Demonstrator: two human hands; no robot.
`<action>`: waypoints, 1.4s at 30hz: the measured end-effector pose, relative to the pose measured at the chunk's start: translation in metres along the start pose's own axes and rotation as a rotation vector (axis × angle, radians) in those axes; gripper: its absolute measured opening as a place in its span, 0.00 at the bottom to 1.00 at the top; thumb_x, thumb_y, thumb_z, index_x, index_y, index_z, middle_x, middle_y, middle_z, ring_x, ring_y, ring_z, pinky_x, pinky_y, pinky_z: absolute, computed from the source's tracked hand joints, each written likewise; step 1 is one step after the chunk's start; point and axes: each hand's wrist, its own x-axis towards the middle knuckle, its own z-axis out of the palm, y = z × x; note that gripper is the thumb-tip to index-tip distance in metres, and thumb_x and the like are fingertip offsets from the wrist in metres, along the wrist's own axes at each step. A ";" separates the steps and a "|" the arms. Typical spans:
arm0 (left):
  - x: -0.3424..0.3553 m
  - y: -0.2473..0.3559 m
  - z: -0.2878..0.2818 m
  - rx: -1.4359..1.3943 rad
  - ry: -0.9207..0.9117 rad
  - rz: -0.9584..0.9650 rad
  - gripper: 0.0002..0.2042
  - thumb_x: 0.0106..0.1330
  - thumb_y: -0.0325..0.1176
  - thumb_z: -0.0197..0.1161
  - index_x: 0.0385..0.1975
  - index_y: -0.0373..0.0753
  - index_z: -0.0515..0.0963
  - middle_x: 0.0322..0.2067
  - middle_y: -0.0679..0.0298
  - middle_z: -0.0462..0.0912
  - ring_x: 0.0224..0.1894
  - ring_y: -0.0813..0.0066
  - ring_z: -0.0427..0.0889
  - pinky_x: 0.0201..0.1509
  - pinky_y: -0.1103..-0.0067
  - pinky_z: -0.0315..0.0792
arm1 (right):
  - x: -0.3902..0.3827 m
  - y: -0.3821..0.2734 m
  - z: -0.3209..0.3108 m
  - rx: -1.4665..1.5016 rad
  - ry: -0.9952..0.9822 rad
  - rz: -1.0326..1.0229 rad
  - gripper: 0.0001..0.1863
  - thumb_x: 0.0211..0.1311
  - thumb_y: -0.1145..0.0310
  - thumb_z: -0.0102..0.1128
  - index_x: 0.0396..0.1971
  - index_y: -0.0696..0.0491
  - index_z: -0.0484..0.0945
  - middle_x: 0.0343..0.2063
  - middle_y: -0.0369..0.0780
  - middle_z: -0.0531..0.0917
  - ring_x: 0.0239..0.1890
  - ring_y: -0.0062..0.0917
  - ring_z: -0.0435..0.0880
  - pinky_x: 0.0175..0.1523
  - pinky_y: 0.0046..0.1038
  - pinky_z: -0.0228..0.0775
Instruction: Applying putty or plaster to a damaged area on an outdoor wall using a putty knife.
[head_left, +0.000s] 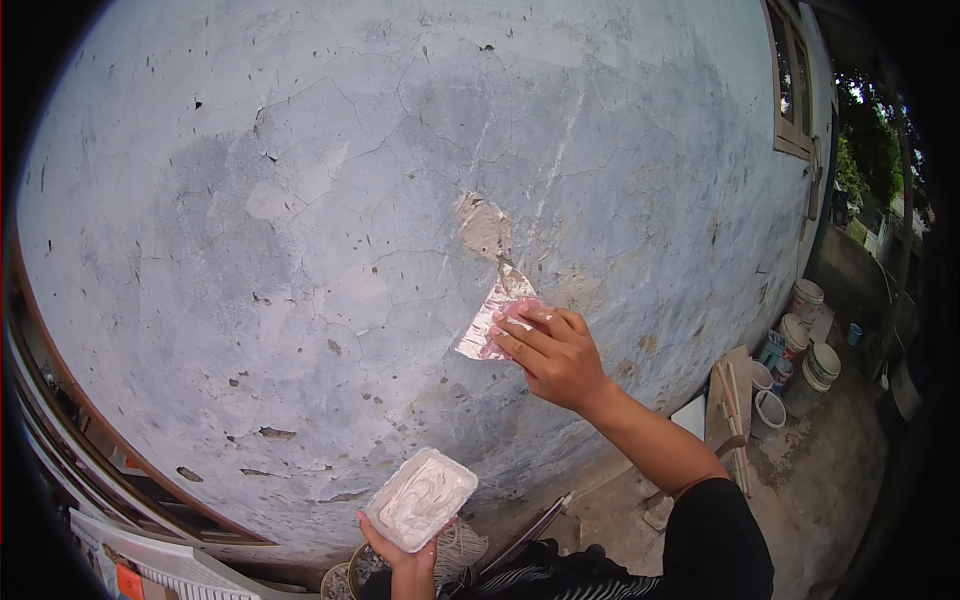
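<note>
My right hand (562, 352) grips a wide, flat putty knife (482, 325), its blade smeared with whitish filler and lying close to the wall. Just above one corner of the blade is a rough beige patch (484, 228) on the cracked, pale blue-grey wall (300, 210). Lower down, my left hand (412, 572) holds up a shallow rectangular tub (397, 478) from beneath. Creamy filler (425, 498) with swirl marks lies in it. Most of the left fingers are hidden under the tub.
Several buckets (768, 410) stand on the ground along the wall at the right, near wooden sticks (733, 420) leaning there. A window (792, 85) is at the upper right. Bundled pale strands (462, 545) lie below the tub, and a white slatted object (170, 565) sits at the lower left.
</note>
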 end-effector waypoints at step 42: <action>-0.003 -0.001 -0.006 0.000 -0.005 -0.026 0.51 0.65 0.78 0.38 0.77 0.40 0.57 0.71 0.42 0.68 0.63 0.28 0.76 0.42 0.34 0.82 | 0.019 0.016 -0.022 0.752 0.541 0.749 0.05 0.71 0.74 0.65 0.43 0.57 0.85 0.39 0.37 0.86 0.34 0.18 0.83 0.39 0.21 0.74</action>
